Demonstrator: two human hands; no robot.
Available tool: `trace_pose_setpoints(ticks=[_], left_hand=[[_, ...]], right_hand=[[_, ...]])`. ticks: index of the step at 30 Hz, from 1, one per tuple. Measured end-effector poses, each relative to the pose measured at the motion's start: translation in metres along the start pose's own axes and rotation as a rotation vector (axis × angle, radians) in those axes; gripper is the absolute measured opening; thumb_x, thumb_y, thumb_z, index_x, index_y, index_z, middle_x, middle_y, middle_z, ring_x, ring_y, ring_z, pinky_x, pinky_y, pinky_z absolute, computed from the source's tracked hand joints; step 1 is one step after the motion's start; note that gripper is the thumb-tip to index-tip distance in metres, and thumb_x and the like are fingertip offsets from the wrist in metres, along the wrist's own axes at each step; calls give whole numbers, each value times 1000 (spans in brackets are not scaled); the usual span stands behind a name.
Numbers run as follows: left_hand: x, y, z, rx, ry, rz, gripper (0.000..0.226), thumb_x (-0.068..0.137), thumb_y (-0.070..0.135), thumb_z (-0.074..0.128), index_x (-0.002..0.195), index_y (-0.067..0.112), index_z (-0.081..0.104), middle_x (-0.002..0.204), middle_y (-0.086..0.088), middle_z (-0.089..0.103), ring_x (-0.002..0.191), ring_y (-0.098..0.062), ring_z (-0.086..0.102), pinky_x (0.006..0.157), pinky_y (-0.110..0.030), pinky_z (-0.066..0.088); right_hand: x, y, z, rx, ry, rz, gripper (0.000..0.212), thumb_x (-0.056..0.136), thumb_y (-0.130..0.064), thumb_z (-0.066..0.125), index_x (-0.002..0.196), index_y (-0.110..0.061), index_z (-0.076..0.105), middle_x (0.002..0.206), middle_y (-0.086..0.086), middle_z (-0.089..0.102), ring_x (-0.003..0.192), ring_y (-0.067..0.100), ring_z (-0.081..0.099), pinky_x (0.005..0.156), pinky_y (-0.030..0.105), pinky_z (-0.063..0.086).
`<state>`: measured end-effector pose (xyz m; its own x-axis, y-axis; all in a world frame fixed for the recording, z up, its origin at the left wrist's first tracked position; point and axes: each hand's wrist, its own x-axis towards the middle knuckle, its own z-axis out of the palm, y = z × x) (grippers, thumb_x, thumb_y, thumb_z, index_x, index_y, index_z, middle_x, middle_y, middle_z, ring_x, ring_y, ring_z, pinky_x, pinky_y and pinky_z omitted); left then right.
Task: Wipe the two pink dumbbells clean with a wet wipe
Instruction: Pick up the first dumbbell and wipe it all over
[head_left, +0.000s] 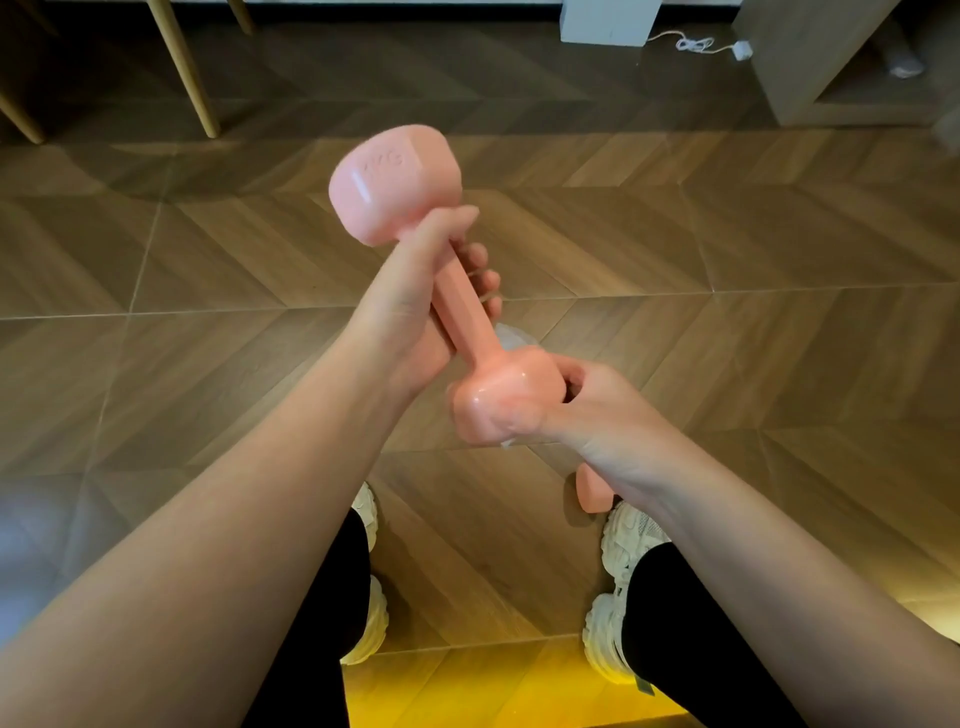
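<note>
I hold a pink dumbbell (400, 187) in the air, tilted, its far head up and to the left. My left hand (415, 296) grips the handle. My right hand (587, 410) is curled around the near head, which looks wet and glossy. A bit of white wet wipe (511, 338) shows behind that head, pressed under my right fingers. The second pink dumbbell (589, 491) lies on the floor below my right wrist, mostly hidden by it.
Wooden herringbone floor (727, 260) all around. My feet in white sneakers (621, 540) stand below. Wooden chair legs (192, 73) stand at the far left, a white box (608, 21) and a cable (696, 44) at the far middle, a cabinet (810, 67) at the far right.
</note>
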<state>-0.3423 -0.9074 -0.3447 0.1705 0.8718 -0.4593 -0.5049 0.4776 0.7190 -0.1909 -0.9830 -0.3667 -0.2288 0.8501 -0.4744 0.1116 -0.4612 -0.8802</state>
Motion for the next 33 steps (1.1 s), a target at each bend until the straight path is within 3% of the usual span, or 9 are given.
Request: trace_pose_setpoints(ticks=[4, 8, 12, 17, 22, 25, 28, 30, 33], left_hand=[[5, -14, -7, -15, 125, -97, 17, 89, 21, 67, 87, 17, 50, 63, 3, 48, 58, -13, 51, 62, -28, 50], [6, -16, -3, -56, 212, -65, 27, 91, 23, 63, 71, 19, 46, 52, 4, 40, 43, -11, 40, 49, -22, 39], [3, -9, 2, -7, 180, 39, 34, 92, 21, 59, 63, 21, 40, 48, 5, 33, 40, -12, 30, 44, -22, 32], [3, -3, 1, -29, 180, 82, 36, 91, 17, 56, 60, 20, 37, 46, 5, 31, 40, -13, 28, 45, -24, 31], [-1, 0, 3, -54, 85, 45, 38, 92, 19, 55, 58, 20, 37, 45, 5, 30, 40, -12, 27, 45, -24, 31], [-3, 3, 4, -25, 51, 47, 39, 93, 19, 55, 58, 20, 37, 45, 5, 30, 40, -12, 27, 45, -24, 31], [-2, 6, 3, -17, 60, 75, 39, 92, 17, 55, 58, 20, 36, 44, 4, 31, 40, -13, 28, 45, -24, 32], [-2, 6, 2, -12, 49, 78, 39, 93, 17, 54, 58, 20, 36, 43, 4, 31, 39, -13, 29, 45, -24, 31], [-4, 4, 4, 8, -2, 63, 39, 93, 18, 53, 59, 20, 35, 43, 5, 30, 39, -12, 28, 46, -25, 29]], right_hand=[[-2, -1, 1, -173, 173, 57, 44, 61, -37, 90, 98, -30, 67, 101, -14, 71, 88, -2, 66, 65, 12, 48], [-2, -2, 1, -266, 97, 26, 45, 64, -35, 88, 102, -35, 63, 111, -24, 65, 85, -16, 61, 63, 4, 45], [-3, -5, -7, -165, 9, -44, 41, 68, -23, 87, 98, -39, 64, 98, -25, 72, 95, -9, 66, 76, 9, 50], [-2, 3, -4, -264, 242, -190, 63, 51, -49, 89, 108, -31, 71, 98, -15, 74, 96, 3, 69, 86, 28, 55], [3, -4, -9, -165, -96, -99, 57, 54, -45, 91, 105, -35, 67, 98, -25, 70, 93, -8, 64, 78, 13, 48], [2, 0, -6, -185, 2, -149, 65, 49, -48, 93, 107, -34, 67, 94, -20, 72, 92, -3, 66, 77, 15, 49], [-1, 3, -2, -301, 196, -293, 68, 52, -50, 86, 115, -37, 64, 107, -19, 71, 105, -4, 63, 89, 16, 49], [1, 2, -4, -308, 117, -257, 70, 54, -51, 89, 117, -39, 63, 110, -21, 70, 107, -4, 62, 91, 18, 48], [7, 5, -5, -223, -76, -110, 65, 50, -53, 85, 110, -35, 65, 97, -22, 71, 93, -3, 64, 80, 16, 48]])
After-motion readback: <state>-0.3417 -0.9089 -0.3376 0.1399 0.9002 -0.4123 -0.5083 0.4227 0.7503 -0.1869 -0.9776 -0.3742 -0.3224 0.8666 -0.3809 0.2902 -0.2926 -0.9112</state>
